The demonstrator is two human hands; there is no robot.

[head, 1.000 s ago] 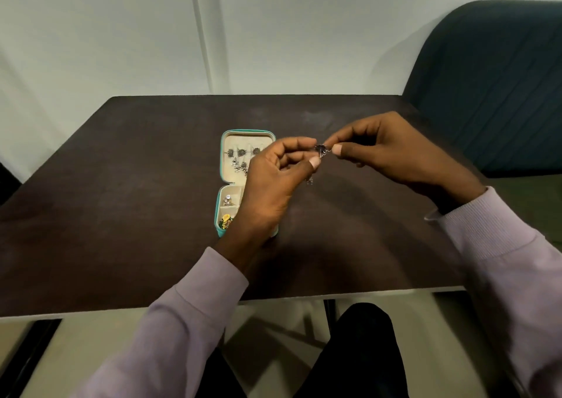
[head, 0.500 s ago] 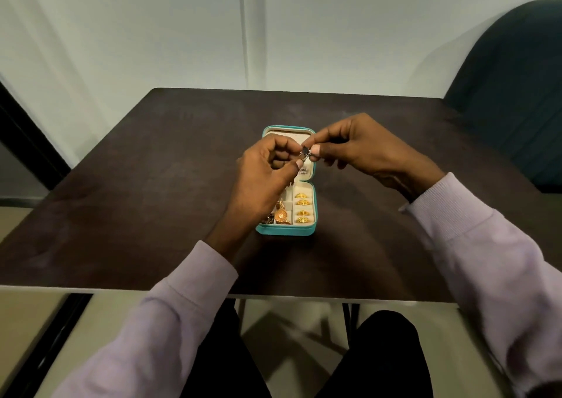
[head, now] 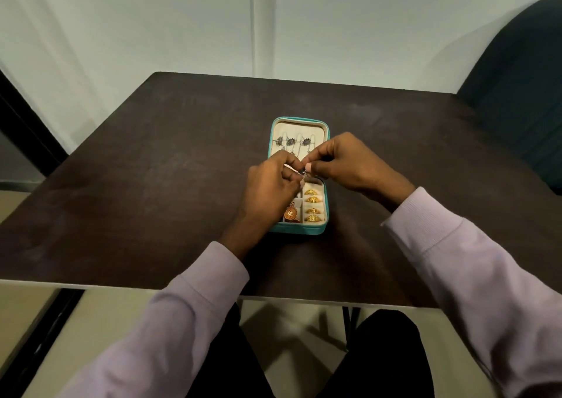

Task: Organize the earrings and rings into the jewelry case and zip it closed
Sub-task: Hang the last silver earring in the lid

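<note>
In the head view, the open teal jewelry case (head: 299,229) lies on the dark bench (head: 137,184). Above the middle of the case, the left hand (head: 269,184) and the right hand (head: 343,161) pinch together one small dark earring (head: 302,172) with curled fingers. Three dark earrings (head: 291,141) sit in the far half of the case, four gold rings (head: 313,205) in its near half.

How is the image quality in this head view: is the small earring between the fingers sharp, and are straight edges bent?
Head view: soft, even light without glare; the earring pinched between left hand and right hand is small and slightly blurred, detail unreadable; gold rings in the jewelry case are clearer; the wide lens bows the table edges.
</note>
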